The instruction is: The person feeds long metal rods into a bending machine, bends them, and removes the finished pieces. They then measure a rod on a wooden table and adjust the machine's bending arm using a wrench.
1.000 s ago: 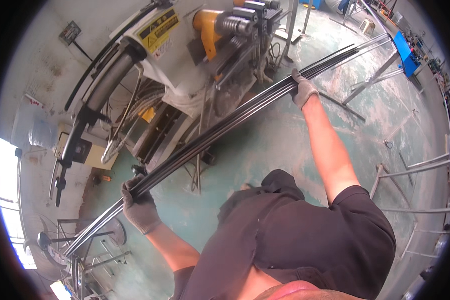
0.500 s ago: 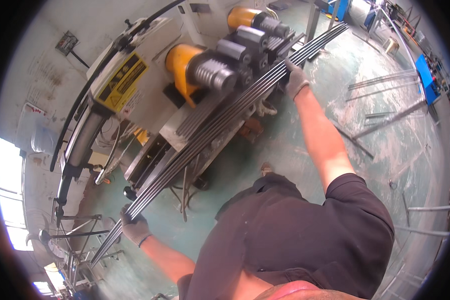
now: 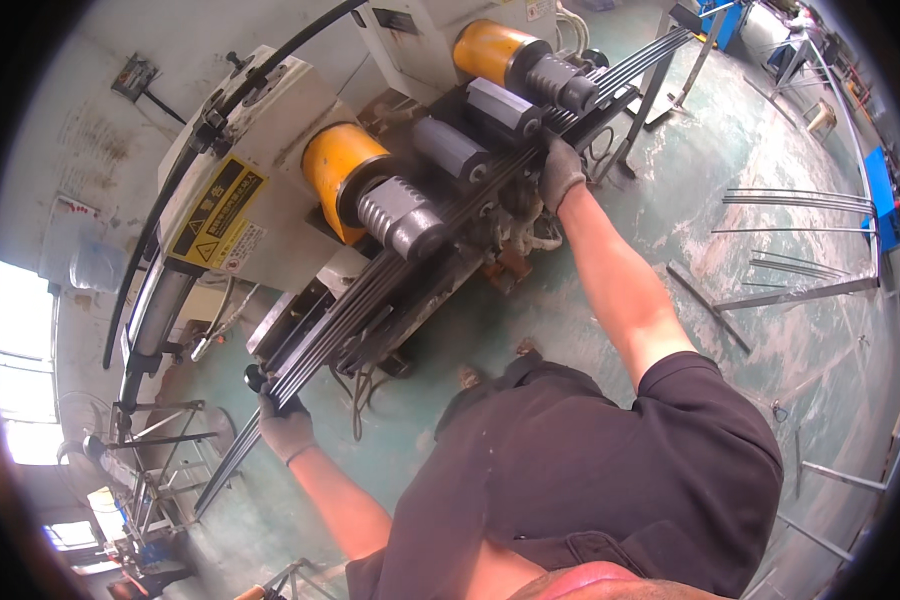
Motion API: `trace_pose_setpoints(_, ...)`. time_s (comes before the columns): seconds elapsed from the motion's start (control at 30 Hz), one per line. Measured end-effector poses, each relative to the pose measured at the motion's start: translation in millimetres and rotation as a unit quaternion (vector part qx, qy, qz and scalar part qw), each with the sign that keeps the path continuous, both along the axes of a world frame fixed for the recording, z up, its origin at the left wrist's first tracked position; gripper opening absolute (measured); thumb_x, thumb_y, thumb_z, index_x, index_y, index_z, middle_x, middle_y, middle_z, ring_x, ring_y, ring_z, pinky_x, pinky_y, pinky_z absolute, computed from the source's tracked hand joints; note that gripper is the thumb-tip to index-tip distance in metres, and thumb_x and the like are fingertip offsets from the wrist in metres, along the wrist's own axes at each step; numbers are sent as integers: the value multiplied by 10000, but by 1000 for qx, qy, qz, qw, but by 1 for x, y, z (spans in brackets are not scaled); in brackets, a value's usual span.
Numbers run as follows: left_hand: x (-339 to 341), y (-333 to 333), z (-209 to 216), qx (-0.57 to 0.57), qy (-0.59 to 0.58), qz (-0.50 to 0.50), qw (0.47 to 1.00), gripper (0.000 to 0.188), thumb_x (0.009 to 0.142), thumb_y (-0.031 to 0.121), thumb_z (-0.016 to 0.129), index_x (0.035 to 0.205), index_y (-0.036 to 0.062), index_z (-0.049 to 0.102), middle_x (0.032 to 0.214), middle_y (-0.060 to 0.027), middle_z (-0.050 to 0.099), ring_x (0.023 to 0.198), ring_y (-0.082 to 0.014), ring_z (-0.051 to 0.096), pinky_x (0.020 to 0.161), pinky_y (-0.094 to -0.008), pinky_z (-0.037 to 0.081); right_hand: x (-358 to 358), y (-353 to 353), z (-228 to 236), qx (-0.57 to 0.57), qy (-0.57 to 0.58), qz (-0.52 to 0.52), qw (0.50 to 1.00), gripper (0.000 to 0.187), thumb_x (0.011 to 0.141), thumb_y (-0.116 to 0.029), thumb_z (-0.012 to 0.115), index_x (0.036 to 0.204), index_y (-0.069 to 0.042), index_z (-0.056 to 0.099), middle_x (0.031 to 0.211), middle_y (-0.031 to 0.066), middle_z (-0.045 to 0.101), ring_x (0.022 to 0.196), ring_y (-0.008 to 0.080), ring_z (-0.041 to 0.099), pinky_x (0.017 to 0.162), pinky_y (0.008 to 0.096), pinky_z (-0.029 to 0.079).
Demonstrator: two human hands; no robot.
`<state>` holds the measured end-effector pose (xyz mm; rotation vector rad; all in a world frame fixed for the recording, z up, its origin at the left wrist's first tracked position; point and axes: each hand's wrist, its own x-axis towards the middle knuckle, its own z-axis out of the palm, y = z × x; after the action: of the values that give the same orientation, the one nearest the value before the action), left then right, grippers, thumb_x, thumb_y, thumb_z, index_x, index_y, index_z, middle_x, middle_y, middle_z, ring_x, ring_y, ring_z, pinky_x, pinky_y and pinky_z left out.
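Several long, thin dark metal bars (image 3: 315, 355) lie side by side, running slantwise along the front of a machine (image 3: 280, 160). My left hand (image 3: 287, 428), in a grey glove, is closed on them near their lower left end. Farther along, my right hand (image 3: 562, 174), gloved too, is closed at the bars, its fingertips partly hidden behind them. The bars pass beneath a near ribbed steel roller (image 3: 402, 218) with a yellow cylinder (image 3: 345, 165) behind it, and by two grey angular blocks. Their far end reaches past a second ribbed roller (image 3: 562, 84).
Loose bars (image 3: 795, 198) lie over a metal stand on the right. A metal frame (image 3: 165, 465) stands at the lower left, below a window (image 3: 18, 370). A black hose (image 3: 135, 270) arches over the machine's left side. Cables hang under the machine bed.
Both hands have brought the bars in toward the machine, so they now lie close against its rollers. My right hand has shifted left and inward; my left hand has moved slightly right.
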<state>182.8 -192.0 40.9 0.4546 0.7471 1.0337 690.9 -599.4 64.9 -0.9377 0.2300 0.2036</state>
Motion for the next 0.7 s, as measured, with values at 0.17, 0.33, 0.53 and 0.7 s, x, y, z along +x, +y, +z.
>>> trace_pose_setpoints(0.17,41,-3,-15,-45,7,8,999,291,1140,158,558,1276,-51,710,1289,-182,759,1236,-333,709,1181,-501,541,20,-2,-29,-182,-42,84,979,339,1028,-372,654,1161,-76,756,1053,55,717,964,171,621,875,352,470)
trace_pose_setpoints(0.33,58,-17,-18,-32,-29,-72,996,288,1127,145,575,1282,-56,710,1307,-182,755,1272,-344,689,1193,-520,525,43,7,-38,-155,11,50,987,416,1033,-417,621,1132,-35,755,994,72,718,898,206,642,819,363,484)
trace_pose_setpoints(0.53,41,3,-18,-52,-69,-50,995,324,1120,145,556,1307,-78,697,1293,-203,760,1263,-367,698,1183,-538,518,40,13,-35,-267,-1,27,963,580,1048,-486,579,1152,51,771,1039,160,780,931,248,718,842,402,529)
trace_pose_setpoints(0.7,30,22,-26,-52,-25,11,998,365,1150,199,524,1325,-74,692,1304,-195,754,1248,-351,706,1187,-507,521,46,10,-44,-319,-23,3,947,690,1042,-579,595,1197,70,774,1091,195,794,1004,269,735,902,415,534)
